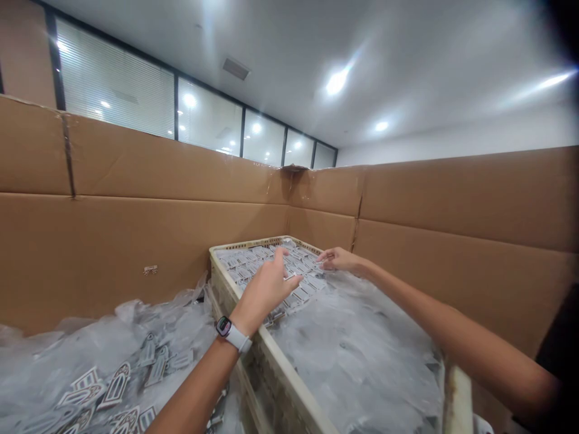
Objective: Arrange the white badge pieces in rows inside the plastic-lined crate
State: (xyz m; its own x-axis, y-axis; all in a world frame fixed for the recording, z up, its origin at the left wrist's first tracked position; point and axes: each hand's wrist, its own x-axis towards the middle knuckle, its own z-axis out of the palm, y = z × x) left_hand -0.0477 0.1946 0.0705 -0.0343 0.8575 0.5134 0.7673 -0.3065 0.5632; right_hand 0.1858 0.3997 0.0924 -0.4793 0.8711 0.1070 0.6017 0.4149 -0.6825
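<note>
My left hand (268, 286), with a watch (233, 333) on the wrist, is over the near side of a cream plastic crate (289, 386). Its thumb and index finger are spread apart; a thin white edge shows by the thumb, and I cannot tell if it is held. Across the crate, my right hand (342, 260) reaches down with fingertips drawn together at the small flat pieces. Whatever they pinch is too small to make out. Rows of these grey-white, arched, window-like pieces (244, 259) fill the far end. Cloudy plastic film (357, 349) covers the nearer part.
Tall cardboard walls (136, 253) enclose the crate, meeting in a corner behind it. Left of the crate lies a heap of plastic film (136, 319) with loose arched pieces (116, 386). One small piece (151, 270) shows against the left cardboard wall.
</note>
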